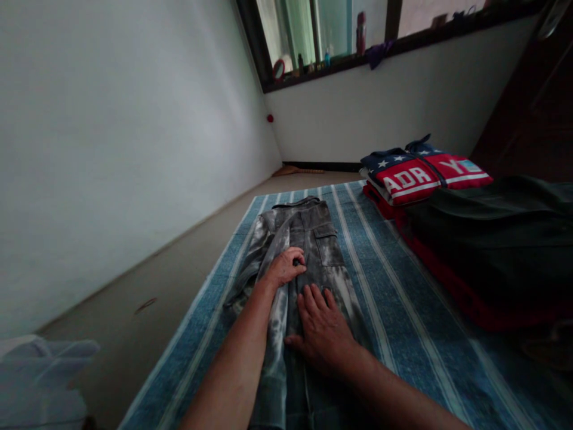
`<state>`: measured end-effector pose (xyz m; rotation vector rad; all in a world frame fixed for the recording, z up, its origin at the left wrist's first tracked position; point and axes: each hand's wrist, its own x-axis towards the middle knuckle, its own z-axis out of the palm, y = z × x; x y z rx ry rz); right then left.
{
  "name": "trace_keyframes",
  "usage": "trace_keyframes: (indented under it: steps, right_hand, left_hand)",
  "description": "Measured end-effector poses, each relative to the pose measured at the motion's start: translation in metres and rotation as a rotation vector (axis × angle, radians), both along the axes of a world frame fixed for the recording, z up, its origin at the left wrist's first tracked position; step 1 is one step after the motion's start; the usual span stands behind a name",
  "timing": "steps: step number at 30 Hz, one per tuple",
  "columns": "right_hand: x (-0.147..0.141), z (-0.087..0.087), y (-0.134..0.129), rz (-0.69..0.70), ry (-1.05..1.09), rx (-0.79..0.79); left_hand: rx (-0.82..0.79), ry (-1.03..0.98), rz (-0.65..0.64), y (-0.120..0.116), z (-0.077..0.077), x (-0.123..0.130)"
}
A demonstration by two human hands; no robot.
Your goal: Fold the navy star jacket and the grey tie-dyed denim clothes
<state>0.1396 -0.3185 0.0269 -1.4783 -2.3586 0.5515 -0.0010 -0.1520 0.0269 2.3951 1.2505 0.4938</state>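
Note:
A grey, mottled jacket [329, 245] with a flap pocket lies lengthwise on the blue striped bed cover [398, 286]. Near its middle, my left hand [286, 267] has its fingers curled, pinching the cloth along the front edge. Closer to me and a little to the right, my right hand [322, 325] rests flat on the jacket with its fingers spread. The jacket's far end shows a dark collar-like band, while my forearms cover part of the near end.
To the right lie a folded red and navy garment [416, 173] with white letters and a dark garment [496, 239] over red cloth. A white wall [111, 149] runs along the left. Small items, including a pink bottle [361, 33], stand on the window sill.

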Motion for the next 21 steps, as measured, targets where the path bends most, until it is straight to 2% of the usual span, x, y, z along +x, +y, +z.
trace_keyframes:
  steps: [13,21]
  right_hand:
    - [0.001,0.005,-0.001,0.016,0.025,-0.035]
    - [0.001,0.008,-0.002,0.015,0.037,-0.039]
  left_hand:
    - [-0.023,0.025,0.022,-0.001,0.003,0.001]
    - [-0.014,0.125,0.022,-0.003,0.016,0.005]
